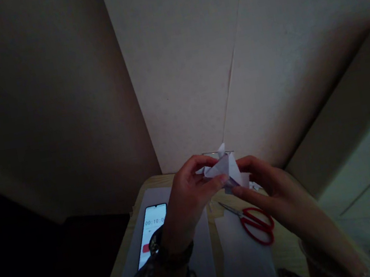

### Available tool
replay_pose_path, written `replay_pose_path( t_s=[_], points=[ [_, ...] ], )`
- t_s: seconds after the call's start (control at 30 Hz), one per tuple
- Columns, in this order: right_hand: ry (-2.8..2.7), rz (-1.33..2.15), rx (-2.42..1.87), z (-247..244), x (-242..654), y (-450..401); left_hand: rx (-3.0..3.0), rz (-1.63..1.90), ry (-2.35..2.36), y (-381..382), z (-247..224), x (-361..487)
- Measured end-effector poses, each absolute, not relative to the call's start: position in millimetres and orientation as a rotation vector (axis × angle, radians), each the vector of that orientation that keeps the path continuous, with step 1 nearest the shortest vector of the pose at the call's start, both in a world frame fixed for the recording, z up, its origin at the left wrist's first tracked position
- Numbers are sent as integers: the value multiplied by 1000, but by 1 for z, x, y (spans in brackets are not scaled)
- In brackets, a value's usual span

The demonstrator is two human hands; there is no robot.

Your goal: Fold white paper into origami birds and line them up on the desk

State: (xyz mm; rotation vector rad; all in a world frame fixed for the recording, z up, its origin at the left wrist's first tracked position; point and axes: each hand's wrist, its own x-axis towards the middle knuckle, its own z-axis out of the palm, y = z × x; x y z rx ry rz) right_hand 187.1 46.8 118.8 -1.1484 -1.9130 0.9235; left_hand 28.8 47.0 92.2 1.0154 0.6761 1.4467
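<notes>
A folded white paper piece (227, 167) with pointed corners is held up above the table between both hands. My left hand (196, 185) grips its left side, thumb on the front and fingers behind. From the right, my right hand (266, 181) pinches the paper's lower right part between thumb and fingers. Below the hands lie red-handled scissors (258, 225), their blades pointing up and left. They rest partly on a white paper sheet (245, 256). The fingers behind the folded paper are partly hidden.
A phone (153, 231) showing a timer lies on another white sheet (200, 259) at the left, partly covered by my left arm. White scraps (255, 186) lie behind my right hand. The wooden table (214, 237) meets a pale wall (190, 85) at the back.
</notes>
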Motion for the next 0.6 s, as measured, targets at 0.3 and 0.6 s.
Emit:
replay_pose_path(
  t_s=[0.3,0.6],
  points=[
    [-1989,618,-1128,121,195,44,978,1411,629,48,90,28],
    [-2033,489,-1089,124,199,45,977,1304,577,45,89,27]
  ],
)
